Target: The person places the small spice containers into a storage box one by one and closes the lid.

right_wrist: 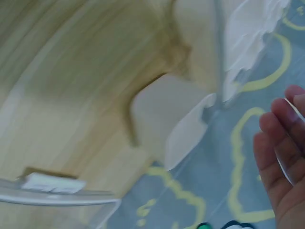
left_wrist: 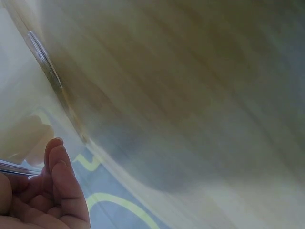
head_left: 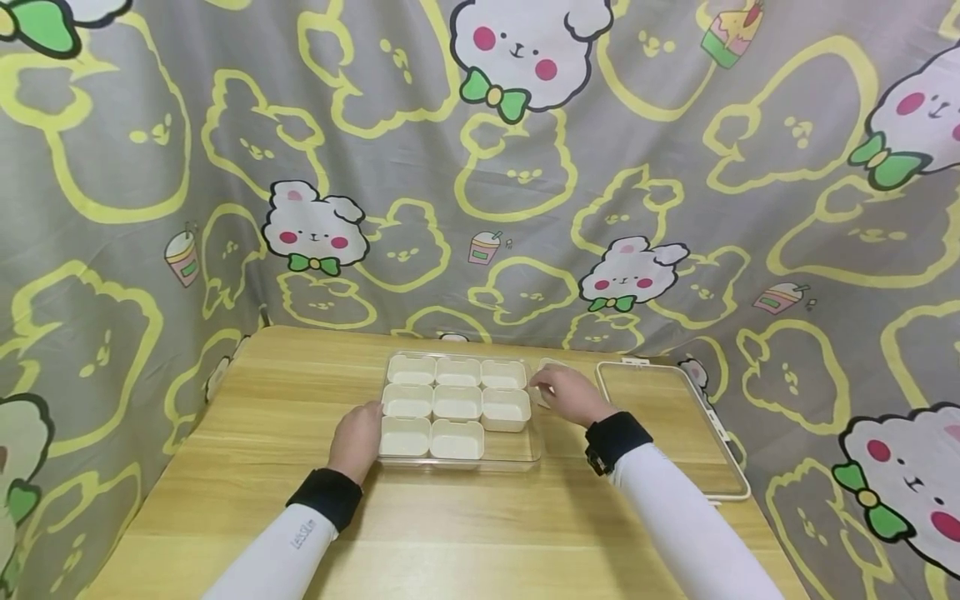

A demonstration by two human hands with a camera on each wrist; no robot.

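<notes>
A clear plastic case [head_left: 513, 447] holds rows of cream cups [head_left: 457, 403]; bare case bottom shows at its front right corner. My left hand [head_left: 357, 437] grips the case's left wall, which runs between thumb and curled fingers in the left wrist view. Outside the case's right wall, one more cream cup [right_wrist: 164, 114] stands on the table. Beside that cup hangs my right hand [head_left: 574, 395], which partly hides it in the head view. In the right wrist view the fingers are loosely bent, apart from the cup, with nothing in them.
A clear lid [head_left: 667, 429] with a white frame lies on the right of the wooden table [head_left: 420, 542]. A patterned grey curtain [head_left: 420, 167] hangs close behind the table and along both sides.
</notes>
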